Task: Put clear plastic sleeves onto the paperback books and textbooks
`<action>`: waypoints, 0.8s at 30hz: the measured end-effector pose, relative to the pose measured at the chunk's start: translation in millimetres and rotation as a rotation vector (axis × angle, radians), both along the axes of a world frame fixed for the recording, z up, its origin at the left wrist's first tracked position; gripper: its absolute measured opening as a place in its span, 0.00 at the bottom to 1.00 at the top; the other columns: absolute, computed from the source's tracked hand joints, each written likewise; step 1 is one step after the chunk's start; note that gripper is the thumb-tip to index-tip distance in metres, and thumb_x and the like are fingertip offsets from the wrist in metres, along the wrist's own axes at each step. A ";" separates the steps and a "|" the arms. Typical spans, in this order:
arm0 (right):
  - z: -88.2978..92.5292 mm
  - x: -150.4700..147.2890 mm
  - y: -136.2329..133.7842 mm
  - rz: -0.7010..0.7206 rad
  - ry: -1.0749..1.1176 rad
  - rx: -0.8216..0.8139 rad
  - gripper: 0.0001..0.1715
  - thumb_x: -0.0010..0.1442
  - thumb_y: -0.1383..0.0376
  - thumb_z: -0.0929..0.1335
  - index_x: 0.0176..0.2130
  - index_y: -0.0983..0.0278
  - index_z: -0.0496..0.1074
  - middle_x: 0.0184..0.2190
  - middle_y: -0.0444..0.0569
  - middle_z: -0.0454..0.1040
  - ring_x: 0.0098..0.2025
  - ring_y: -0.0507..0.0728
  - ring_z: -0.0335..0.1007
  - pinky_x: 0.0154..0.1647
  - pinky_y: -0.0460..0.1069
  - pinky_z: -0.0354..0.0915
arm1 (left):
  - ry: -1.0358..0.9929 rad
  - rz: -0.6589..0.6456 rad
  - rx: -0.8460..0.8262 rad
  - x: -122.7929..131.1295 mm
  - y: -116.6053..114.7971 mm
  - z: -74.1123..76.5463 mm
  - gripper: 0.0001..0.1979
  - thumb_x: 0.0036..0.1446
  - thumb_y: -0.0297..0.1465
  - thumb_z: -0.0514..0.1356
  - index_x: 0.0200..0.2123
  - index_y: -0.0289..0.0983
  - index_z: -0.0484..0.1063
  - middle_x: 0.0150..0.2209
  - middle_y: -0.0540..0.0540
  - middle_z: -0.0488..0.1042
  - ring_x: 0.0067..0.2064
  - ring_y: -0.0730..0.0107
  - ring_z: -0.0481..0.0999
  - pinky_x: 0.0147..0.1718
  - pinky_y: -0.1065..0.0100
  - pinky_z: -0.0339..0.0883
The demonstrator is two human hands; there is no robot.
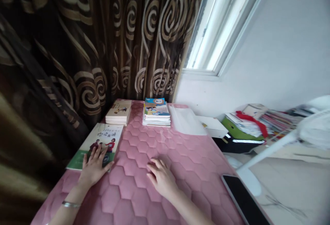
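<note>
My left hand (95, 164) rests with fingers spread on the lower part of a book (109, 135) with a white and green cover showing drawn figures. A metal bangle (71, 204) circles my left wrist. My right hand (162, 176) lies on the pink quilted table cover (139, 146), fingers loosely curved and apart, with nothing visible in it. Behind the book stands a stack of tan books (118, 112). Farther right is a stack of textbooks (156, 111) with a blue cover on top. Beside that stack lies a sheaf of translucent plastic sheets (187, 120).
A phone (244, 201) lies at the table's right edge. Beyond are a white box (212, 127), a dark storage box (239, 145) heaped with papers, and a white fan (273, 149). A patterned curtain (144, 39) hangs behind the table, next to a window (213, 29).
</note>
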State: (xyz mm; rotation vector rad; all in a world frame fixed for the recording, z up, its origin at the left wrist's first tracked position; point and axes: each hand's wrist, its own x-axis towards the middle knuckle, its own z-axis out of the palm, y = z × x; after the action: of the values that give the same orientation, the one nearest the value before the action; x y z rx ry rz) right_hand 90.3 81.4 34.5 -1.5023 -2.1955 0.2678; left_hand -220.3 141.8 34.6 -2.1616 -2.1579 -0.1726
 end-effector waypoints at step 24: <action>31.0 138.7 145.7 -0.764 0.068 0.101 0.24 0.57 0.64 0.67 0.52 0.68 0.69 0.51 0.58 0.70 0.53 0.62 0.64 0.54 0.51 0.58 | -0.253 -0.390 0.270 136.1 50.2 -28.6 0.21 0.59 0.34 0.51 0.53 0.34 0.70 0.58 0.37 0.67 0.60 0.56 0.64 0.60 0.49 0.53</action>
State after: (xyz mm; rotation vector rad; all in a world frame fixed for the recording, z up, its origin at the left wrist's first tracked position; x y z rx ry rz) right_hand 229.0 227.1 65.5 -2.0899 -1.4119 -0.0460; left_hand -84.2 192.0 6.0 -2.4703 -1.6634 -0.7522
